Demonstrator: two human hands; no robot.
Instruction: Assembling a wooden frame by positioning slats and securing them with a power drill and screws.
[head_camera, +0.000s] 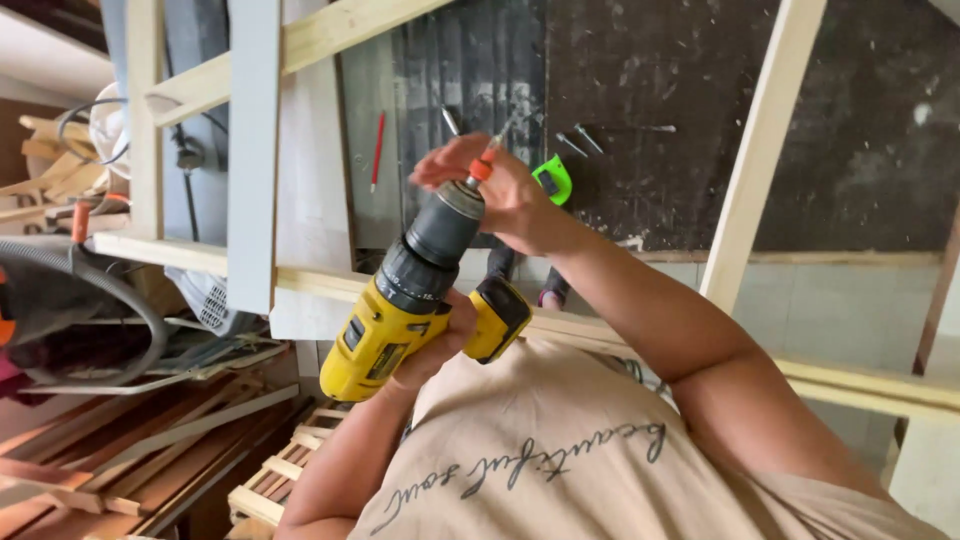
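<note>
My left hand (432, 348) is wrapped around the handle of a yellow and black cordless drill (385, 325), which points up and away from my chest. My right hand (505, 195) is at the drill's tip, fingers pinched on a bit with an orange collar (483, 168) that sits in the dark chuck (445, 225). Both hands are held in front of my beige shirt, above a light wooden frame rail (310, 283).
Light wooden frame slats (760, 150) cross the view over a dark floor. A red pencil (377, 150), loose screws (582, 141) and a green object (553, 178) lie below. Stacked wood strips (150, 450) and a grey hose (110, 290) are at left.
</note>
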